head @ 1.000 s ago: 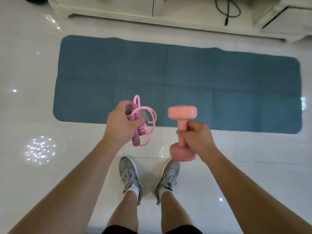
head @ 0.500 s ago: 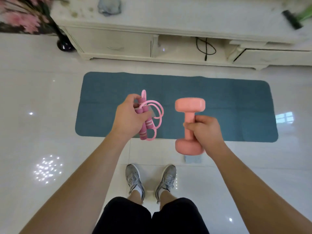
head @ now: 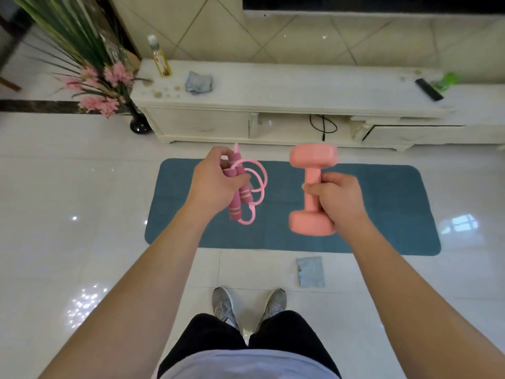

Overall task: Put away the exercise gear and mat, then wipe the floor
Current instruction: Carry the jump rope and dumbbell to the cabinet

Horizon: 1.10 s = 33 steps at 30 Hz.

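Head view:

1. Left hand (head: pixel 210 181): fingers curled round both handles of the pink jump rope (head: pixel 234 210), its cord bunched in loops beside the thumb. Same hold as a second ago.
2. Right hand (head: pixel 338 198): wrapped round the bar of the pink dumbbell (head: pixel 313 157), which is held upright. Grip unchanged.
3. Change: the view has pulled up and back over the last second. The person appears to have straightened up, and both items now ride higher, well clear of the floor (head: pixel 68 187).
4. Blue mat (head: pixel 382 209): still spread flat on the tiles, bare, ahead of the feet and under the held gear.
5. Newly in view: the white low cabinet (head: pixel 300 88) beyond the mat, with a bottle (head: pixel 159 57) and a crumpled blue-grey cloth (head: pixel 199 82) on top.
6. Grey cloth (head: pixel 310 270): lies on the tiles just beside the mat's near edge. Half a second ago the dumbbell mostly hid it.
7. Judgement: the gear is collected but not yet stowed. Carrying it off comes next, possibly to the cabinet. Rolling the mat and wiping the floor both remain.
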Motion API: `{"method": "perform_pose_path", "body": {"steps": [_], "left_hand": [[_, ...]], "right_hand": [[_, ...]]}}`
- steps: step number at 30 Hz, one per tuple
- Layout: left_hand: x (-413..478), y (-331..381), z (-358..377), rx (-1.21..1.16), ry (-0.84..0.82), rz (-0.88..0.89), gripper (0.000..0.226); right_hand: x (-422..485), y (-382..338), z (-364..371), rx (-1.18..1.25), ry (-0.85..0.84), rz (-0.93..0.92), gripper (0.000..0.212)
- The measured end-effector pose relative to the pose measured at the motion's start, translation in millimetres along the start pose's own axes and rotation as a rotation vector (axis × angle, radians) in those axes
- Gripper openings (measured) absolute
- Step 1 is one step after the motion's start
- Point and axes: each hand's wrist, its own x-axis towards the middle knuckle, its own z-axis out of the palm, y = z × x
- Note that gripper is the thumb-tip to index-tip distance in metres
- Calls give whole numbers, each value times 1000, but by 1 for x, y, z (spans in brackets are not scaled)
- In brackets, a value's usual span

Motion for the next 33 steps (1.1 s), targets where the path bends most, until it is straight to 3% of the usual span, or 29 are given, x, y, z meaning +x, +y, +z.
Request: {"method": "perform_pose_path", "body": {"steps": [16, 33], "left_hand": [[-15, 62, -16, -2, 48, 125, 34], [23, 62, -49, 22, -181, 307, 37]], "right_hand": [[-22, -52, -57, 69, 44, -79, 18], [-78, -69, -20, 113, 293, -6, 12]]}}
